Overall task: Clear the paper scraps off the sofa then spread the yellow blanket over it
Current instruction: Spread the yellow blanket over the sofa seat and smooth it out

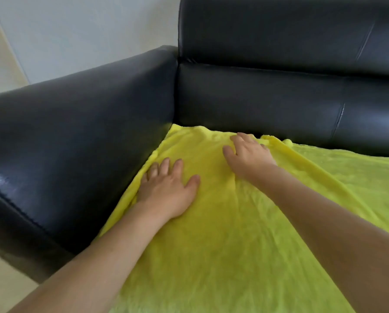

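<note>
From the head camera, we see the yellow blanket (222, 233) lying over the black leather sofa (87, 136) seat, under both palms. Our left hand (168, 188) presses flat by the armrest, fingers spread; our right hand (248, 154) rests flat near the backrest. We read no lettering anywhere. The blanket's length runs rightward along the seat.

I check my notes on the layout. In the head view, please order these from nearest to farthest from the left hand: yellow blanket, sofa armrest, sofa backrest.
1. yellow blanket: directly under the left hand.
2. sofa armrest: just to its left.
3. sofa backrest: beyond, upper right.
</note>
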`<state>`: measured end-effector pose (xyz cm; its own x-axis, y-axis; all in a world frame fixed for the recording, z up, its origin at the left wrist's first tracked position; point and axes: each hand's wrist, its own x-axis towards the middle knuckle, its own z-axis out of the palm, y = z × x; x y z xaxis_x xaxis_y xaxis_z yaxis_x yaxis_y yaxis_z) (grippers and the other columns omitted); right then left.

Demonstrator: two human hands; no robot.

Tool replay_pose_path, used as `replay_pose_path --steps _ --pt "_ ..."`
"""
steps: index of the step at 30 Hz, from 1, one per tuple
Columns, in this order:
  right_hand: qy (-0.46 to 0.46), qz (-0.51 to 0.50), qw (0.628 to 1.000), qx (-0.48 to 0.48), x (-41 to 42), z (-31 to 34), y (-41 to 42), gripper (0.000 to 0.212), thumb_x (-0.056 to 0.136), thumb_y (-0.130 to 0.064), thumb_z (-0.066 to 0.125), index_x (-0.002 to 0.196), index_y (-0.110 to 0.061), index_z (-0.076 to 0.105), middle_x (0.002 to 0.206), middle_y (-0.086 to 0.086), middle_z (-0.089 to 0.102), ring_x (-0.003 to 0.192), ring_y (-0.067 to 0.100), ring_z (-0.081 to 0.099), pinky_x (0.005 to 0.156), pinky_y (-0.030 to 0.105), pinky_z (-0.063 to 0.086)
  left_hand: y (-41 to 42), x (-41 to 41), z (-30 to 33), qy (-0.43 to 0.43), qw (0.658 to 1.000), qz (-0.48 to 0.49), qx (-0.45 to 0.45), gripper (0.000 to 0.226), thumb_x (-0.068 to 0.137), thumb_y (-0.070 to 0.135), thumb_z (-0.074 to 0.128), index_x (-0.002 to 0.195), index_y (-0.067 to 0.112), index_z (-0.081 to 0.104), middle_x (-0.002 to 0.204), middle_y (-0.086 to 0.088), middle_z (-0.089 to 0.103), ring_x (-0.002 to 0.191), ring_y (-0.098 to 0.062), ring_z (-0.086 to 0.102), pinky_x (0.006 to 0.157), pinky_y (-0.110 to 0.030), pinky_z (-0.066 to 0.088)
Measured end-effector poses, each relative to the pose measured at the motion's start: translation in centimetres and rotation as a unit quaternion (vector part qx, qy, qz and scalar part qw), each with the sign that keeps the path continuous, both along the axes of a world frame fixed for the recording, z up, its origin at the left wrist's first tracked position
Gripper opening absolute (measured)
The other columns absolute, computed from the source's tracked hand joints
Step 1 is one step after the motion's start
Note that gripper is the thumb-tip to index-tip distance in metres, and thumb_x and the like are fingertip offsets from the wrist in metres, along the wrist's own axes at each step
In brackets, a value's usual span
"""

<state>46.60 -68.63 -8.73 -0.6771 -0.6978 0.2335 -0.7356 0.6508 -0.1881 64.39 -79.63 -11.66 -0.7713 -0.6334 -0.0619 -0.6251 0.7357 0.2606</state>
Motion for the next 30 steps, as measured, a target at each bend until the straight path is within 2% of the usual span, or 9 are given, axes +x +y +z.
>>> replay_pose_path --steps 4,9,12,14,16,18,21,24,30 --pt "-0.062 0.026 0.993 0.095 2.5 -1.4 4.1 0.07 0.096 -0.061 0.013 0.154 -0.022 0.013 0.161 0.0 0.011 0.147 0.019 0.011 0.118 0.046 0.008 0.5 1.9 0.0 0.038 0.999 0.015 -0.025 0.081 0.09 0.073 0.017 0.157 0.026 0.012 0.165 0.0 0.004 0.15 -0.027 0.006 0.121 -0.045 0.011" --pt "-0.062 0.023 0.989 0.129 3.0 -1.8 6.2 0.076 0.091 -0.068 0.004 0.154 -0.026 0.005 0.162 -0.005 0.001 0.148 0.014 -0.001 0.119 0.044 0.002 1.8 3.9 0.1 0.005 0.999 0.033 0.025 0.079 0.093 0.069 0.02 0.157 0.025 0.012 0.165 -0.002 0.005 0.15 -0.027 0.008 0.119 -0.043 0.012" --pt "-0.07 0.0 0.985 0.155 3.3 -1.3 6.6 0.076 0.091 -0.067 0.002 0.154 -0.025 0.003 0.162 -0.002 -0.001 0.148 0.017 -0.002 0.119 0.046 0.0 2.1 4.8 1.4 0.068 0.995 -0.017 -0.072 0.061 0.096 0.054 0.03 0.147 0.022 0.04 0.157 -0.003 0.031 0.139 -0.027 0.031 0.113 -0.041 0.026" --pt "-0.038 -0.045 0.981 0.182 3.6 -0.6 6.5 0.071 0.096 -0.06 0.008 0.154 -0.02 0.007 0.162 0.004 0.0 0.148 0.023 0.0 0.118 0.05 -0.001 2.2 5.5 1.9 0.075 0.988 -0.014 -0.134 0.053 0.097 0.046 0.033 0.138 0.018 0.05 0.149 -0.003 0.04 0.133 -0.027 0.037 0.108 -0.042 0.031" --pt "0.033 -0.063 0.984 0.164 4.6 0.0 5.9 0.064 0.099 -0.048 0.017 0.153 -0.015 0.012 0.162 0.008 0.004 0.148 0.026 0.004 0.117 0.052 0.001 2.1 6.0 1.7 0.047 0.997 0.005 -0.053 0.057 0.099 0.047 0.029 0.146 0.017 0.04 0.156 -0.004 0.031 0.141 -0.027 0.027 0.115 -0.043 0.023" --pt "0.035 0.007 0.994 0.102 6.6 0.1 4.6 0.062 0.099 -0.045 0.023 0.153 -0.018 0.013 0.162 0.005 0.006 0.147 0.023 0.006 0.118 0.05 0.005 2.1 6.1 1.3 0.013 0.999 0.011 0.04 0.06 0.101 0.047 0.026 0.153 0.019 0.027 0.161 -0.003 0.019 0.147 -0.025 0.015 0.119 -0.043 0.014" --pt "-0.073 0.127 0.98 0.132 9.3 -0.8 3.3 0.062 0.096 -0.06 0.024 0.152 -0.038 0.007 0.162 -0.005 0.003 0.148 0.018 0.002 0.117 0.048 0.001 1.6 6.2 1.3 0.082 0.996 0.014 0.015 0.048 0.101 0.031 0.032 0.146 0.014 0.041 0.154 -0.004 0.034 0.141 -0.026 0.026 0.116 -0.041 0.023" --pt "-0.088 0.114 0.976 0.166 9.0 -1.4 4.0 0.061 0.094 -0.067 0.023 0.15 -0.047 0.007 0.161 -0.009 -0.002 0.148 0.015 -0.004 0.117 0.046 -0.005 1.3 6.7 1.6 0.139 0.99 0.013 0.002 0.045 0.097 0.015 0.038 0.14 0.012 0.049 0.148 -0.002 0.04 0.137 -0.022 0.034 0.113 -0.037 0.029" --pt "-0.14 0.065 0.968 0.196 7.2 0.5 5.4 0.062 0.094 -0.06 0.039 0.149 -0.046 0.014 0.162 -0.007 0.002 0.148 0.017 0.0 0.116 0.047 -0.002 1.3 7.0 2.3 0.069 0.996 0.027 0.049 0.05 0.091 0.01 0.039 0.141 0.006 0.042 0.15 -0.011 0.037 0.136 -0.028 0.037 0.11 -0.038 0.03"
